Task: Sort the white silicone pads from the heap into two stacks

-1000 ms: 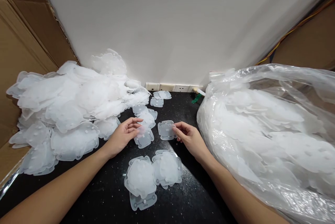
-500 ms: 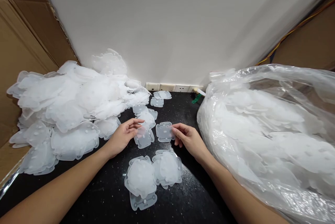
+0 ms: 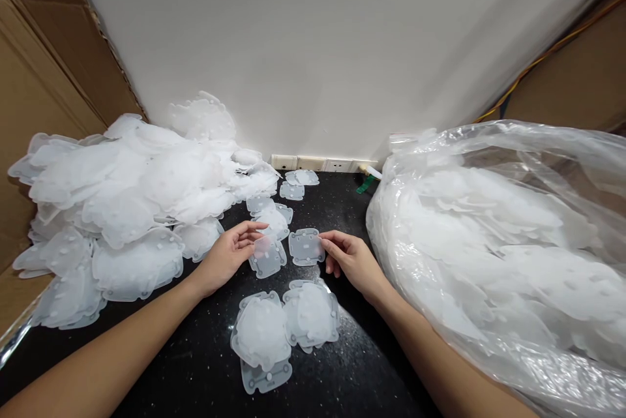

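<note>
Between thumb and fingers, my right hand (image 3: 345,253) pinches the right edge of a translucent plastic piece (image 3: 306,247) with small knobs and slots. My left hand (image 3: 235,252) grips the upper left part of another translucent piece (image 3: 268,263), its fingers partly behind it. Just beyond my left hand, more overlapping pieces (image 3: 272,221) lie on the black speckled tabletop (image 3: 195,353). Nearer to me are two small piles of the same pieces, a left pile (image 3: 261,333) and a right pile (image 3: 311,313), touching side by side.
A large heap of translucent pieces (image 3: 127,177) fills the left side beside cardboard (image 3: 44,53). On the right stands a clear plastic bag (image 3: 391,229) full of such pieces. Wall sockets (image 3: 337,165) and green tape (image 3: 366,184) are at the back.
The piece in my right hand has tilted slightly and shifted a little left. Both hands stay in nearly the same place, and the whole view has shifted very slightly.
</note>
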Action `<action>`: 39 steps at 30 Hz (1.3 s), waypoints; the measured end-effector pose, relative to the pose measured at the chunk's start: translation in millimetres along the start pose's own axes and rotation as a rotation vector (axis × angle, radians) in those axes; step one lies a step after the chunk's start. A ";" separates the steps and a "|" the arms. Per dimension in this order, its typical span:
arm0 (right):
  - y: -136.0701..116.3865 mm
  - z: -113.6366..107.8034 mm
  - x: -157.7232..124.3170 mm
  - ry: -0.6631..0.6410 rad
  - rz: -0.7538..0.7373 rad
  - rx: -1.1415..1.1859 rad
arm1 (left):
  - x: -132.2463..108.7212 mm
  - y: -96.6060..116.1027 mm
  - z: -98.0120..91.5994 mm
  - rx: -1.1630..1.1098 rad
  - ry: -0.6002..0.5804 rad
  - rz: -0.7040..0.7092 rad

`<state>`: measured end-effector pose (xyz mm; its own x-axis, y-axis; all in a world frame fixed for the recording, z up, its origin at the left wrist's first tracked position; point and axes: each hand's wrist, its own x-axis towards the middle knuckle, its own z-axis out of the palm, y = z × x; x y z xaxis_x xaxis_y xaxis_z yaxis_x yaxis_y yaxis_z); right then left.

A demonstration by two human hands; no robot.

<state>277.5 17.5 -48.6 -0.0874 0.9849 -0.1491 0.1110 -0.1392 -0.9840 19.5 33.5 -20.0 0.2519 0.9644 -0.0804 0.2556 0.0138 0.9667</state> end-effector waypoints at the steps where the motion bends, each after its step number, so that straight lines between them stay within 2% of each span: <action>1: 0.1 0.2 0.0 0.002 0.003 0.003 | -0.1 0.2 -0.1 0.025 0.002 0.013; 8: -5.1 2.2 -3.2 -0.029 -0.002 0.137 | -4.9 4.2 -2.3 0.300 0.090 0.134; 11: -9.4 1.2 -5.0 -0.072 -0.060 0.158 | -6.5 8.4 -3.2 0.217 0.121 0.110; 15: -8.6 -0.6 -4.7 -0.060 -0.124 -0.004 | -5.7 13.5 -3.0 0.052 0.097 0.130; 20: 0.0 -1.6 -2.3 -0.015 -0.130 -0.036 | -3.6 11.6 -2.6 -0.027 0.067 0.097; 23: 2.2 -1.7 -1.3 -0.020 -0.123 -0.033 | -3.5 8.9 -3.7 -0.165 0.044 0.070; 25: 0.6 -1.9 -1.5 -0.005 -0.124 0.005 | -3.8 8.1 -4.6 -0.246 0.036 0.054; 28: -6.3 -2.9 -5.3 0.022 -0.120 0.214 | -4.2 7.8 -5.2 -0.232 0.067 0.066; 31: -15.5 -4.2 -13.1 -0.085 -0.079 0.364 | -4.6 6.7 -5.0 -0.157 0.074 0.119; 33: -20.6 -4.1 -18.4 -0.267 -0.060 0.273 | -5.3 5.7 -4.7 -0.124 0.052 0.159; 35: -23.7 -2.4 -21.9 -0.402 -0.101 0.049 | -6.3 4.8 -4.2 -0.097 0.027 0.196; 37: -24.7 0.8 -23.0 -0.385 -0.202 -0.175 | -7.5 3.7 -3.4 -0.085 0.002 0.227; 39: -24.3 4.2 -22.3 -0.284 -0.327 -0.285 | -8.6 2.3 -2.4 -0.096 -0.031 0.257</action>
<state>272.6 -1.6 -21.7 -0.4236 0.9000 0.1028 0.2947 0.2442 -0.9239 15.8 25.8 -16.5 0.3255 0.9310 0.1650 0.0897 -0.2041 0.9748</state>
